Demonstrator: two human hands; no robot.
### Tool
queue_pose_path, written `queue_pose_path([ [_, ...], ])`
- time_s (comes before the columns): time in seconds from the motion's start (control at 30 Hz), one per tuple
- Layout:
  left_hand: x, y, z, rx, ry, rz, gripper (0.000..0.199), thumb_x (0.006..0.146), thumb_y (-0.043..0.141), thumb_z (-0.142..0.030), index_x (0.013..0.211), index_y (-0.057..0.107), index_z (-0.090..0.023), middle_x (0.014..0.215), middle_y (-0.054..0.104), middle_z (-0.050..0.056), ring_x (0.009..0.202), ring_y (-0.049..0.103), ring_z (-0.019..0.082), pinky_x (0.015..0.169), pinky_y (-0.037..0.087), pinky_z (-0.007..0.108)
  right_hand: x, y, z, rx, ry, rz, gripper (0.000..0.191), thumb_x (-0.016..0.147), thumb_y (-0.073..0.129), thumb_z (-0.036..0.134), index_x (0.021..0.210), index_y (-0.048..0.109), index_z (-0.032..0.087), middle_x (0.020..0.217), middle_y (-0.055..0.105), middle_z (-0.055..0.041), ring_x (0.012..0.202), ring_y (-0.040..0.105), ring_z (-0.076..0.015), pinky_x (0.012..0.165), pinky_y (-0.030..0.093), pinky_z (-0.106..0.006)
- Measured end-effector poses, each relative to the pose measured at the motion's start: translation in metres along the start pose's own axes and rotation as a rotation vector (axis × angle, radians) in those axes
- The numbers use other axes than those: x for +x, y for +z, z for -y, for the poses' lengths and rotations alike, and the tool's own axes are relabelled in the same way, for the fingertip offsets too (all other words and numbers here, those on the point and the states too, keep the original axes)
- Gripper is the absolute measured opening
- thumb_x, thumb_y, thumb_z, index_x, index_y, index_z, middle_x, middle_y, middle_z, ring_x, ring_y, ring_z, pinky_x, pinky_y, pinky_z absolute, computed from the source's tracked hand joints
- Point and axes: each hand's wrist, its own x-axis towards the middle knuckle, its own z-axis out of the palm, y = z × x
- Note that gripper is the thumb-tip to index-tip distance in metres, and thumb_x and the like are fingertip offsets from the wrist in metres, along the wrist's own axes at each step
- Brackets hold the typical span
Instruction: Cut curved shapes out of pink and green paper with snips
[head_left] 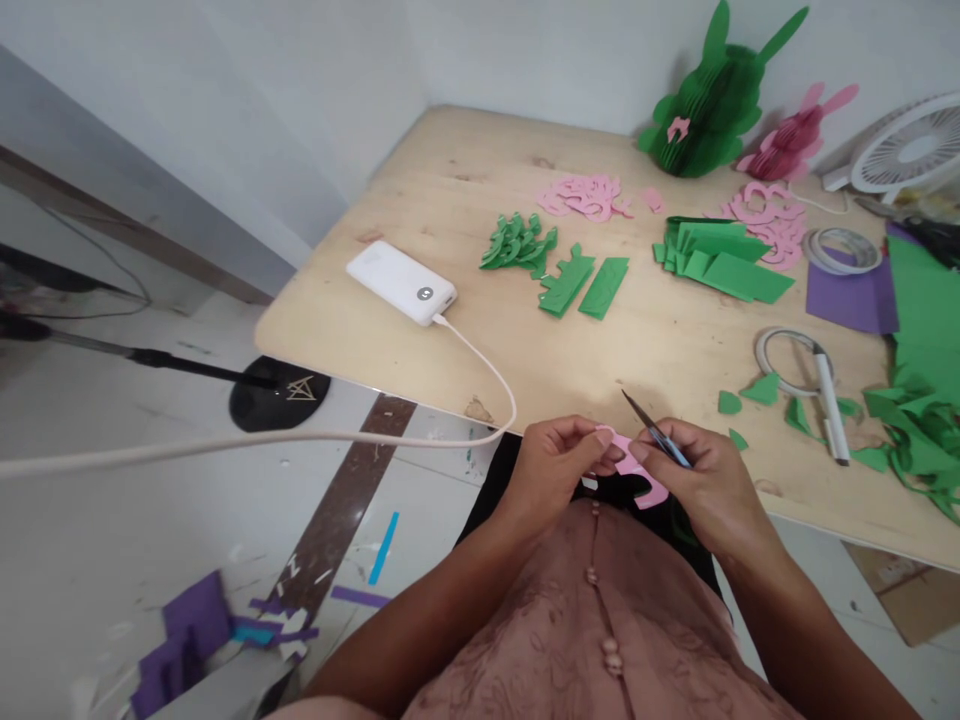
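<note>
while left [551, 465] pinches one cutout [628, 464], right [705, 482] holds scissors [651, 425].

The pink paper piece [628, 463], flat with a curved cut-out edge, spans from the left hand's [551, 470] fingertips to the right hand [705, 485]. The slim pointed tool [660, 438], dark-tipped and bluish lower down, slants up-left out of the right hand.

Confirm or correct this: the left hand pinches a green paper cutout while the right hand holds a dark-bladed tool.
Wrong colour: the head view shows that the paper cutout pinched by the left hand is pink. The right hand does hold a dark-bladed tool.
</note>
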Motion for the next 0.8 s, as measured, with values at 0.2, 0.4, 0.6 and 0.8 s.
queue_pose_path([
  [0.2,-0.0008,-0.0017,0.0001,-0.005,0.005,0.012,0.017,0.067,0.075,-0.030,0.067,0.068,-0.014,0.065,0.070,0.002,0.060,0.063,0.011,0.064,0.051,0.024,0.0009,-0.0006,0.0027,-0.033,0.005,0.033,0.019,0.067,0.074,0.034,0.064,0.064,0.018,0.056,0.059,0.0017,0.051,0.052,-0.0121,0.046,0.043,-0.022],
  [0.4,-0.0006,-0.0024,-0.0031,-0.009,0.004,-0.013,0.017,0.066,0.075,-0.029,0.067,0.067,-0.014,0.063,0.069,0.002,0.058,0.062,0.011,0.062,0.051,0.023,0.0012,-0.0022,0.0051,-0.006,0.000,0.041,0.018,0.068,0.072,0.034,0.065,0.064,0.018,0.057,0.061,0.0018,0.053,0.054,-0.0124,0.051,0.045,-0.023],
  [0.6,0.0006,-0.0024,-0.0033,0.006,-0.005,-0.015,0.019,0.066,0.076,-0.030,0.067,0.068,-0.013,0.064,0.070,0.003,0.058,0.062,0.011,0.062,0.051,0.023,0.0013,-0.0025,0.0052,0.010,0.007,0.053,0.015,0.070,0.070,0.031,0.067,0.065,0.018,0.059,0.062,0.0022,0.054,0.056,-0.0119,0.051,0.045,-0.022],
  [0.8,0.0005,-0.0015,-0.0024,0.006,-0.003,-0.025,0.020,0.065,0.076,-0.030,0.068,0.068,-0.013,0.064,0.069,0.003,0.057,0.061,0.010,0.060,0.050,0.022,0.0011,-0.0007,0.0055,-0.042,-0.018,0.024,0.015,0.070,0.070,0.031,0.064,0.065,0.018,0.055,0.061,0.0021,0.052,0.055,-0.0119,0.049,0.045,-0.022],
])
